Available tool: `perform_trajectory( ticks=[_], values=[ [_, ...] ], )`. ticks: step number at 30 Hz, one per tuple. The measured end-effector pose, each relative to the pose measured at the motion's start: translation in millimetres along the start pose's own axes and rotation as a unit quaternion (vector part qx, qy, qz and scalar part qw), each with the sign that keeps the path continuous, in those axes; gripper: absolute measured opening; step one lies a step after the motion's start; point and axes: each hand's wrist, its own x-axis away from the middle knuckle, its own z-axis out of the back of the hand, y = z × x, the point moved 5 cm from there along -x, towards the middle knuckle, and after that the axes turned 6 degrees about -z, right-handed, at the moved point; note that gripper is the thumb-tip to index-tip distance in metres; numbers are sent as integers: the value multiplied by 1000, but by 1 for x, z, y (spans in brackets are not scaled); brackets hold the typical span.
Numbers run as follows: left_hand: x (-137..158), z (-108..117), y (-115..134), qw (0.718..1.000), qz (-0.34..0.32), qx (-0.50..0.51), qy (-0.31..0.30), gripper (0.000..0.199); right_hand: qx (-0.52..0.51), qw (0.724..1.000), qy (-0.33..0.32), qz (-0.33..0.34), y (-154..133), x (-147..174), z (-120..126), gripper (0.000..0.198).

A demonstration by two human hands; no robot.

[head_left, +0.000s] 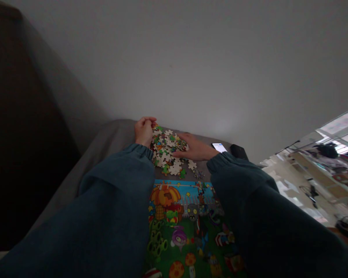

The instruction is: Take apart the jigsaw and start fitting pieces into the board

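Pieces (164, 158) of a puzzle lay in a messy heap between our two hands, on the gray cloth (113, 135), just past the bright picture sheet (185, 227). We thought some could slip off the far edge by the wall (174, 77) if we pushed too hard, or a loose one could get swept away by our right sleeve (243, 189). Our left hand (144, 131) was bent at the heap's left side, fingers curled in; we could not tell if they held a piece. Our right hand (195, 148) reached in sideways, thumb and fingers spread wide around some pieces, gripping none that we could see.
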Motion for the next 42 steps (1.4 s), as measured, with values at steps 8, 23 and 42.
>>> perform_trajectory(
  ticks=[8, 23, 42],
  values=[
    [4, 0, 5, 1000, -8, -13, 2, 23, 42, 996, -51, -59, -9, -6, -37, 127],
    [4, -1, 4, 1000, 20, 14, -14, 18, 4, 996, 86, 35, 6, -22, 10, 26],
    [5, -2, 3, 999, 22, -6, -31, 18, -30, 999, -24, -13, 35, 33, 38, 101]
  ],
)
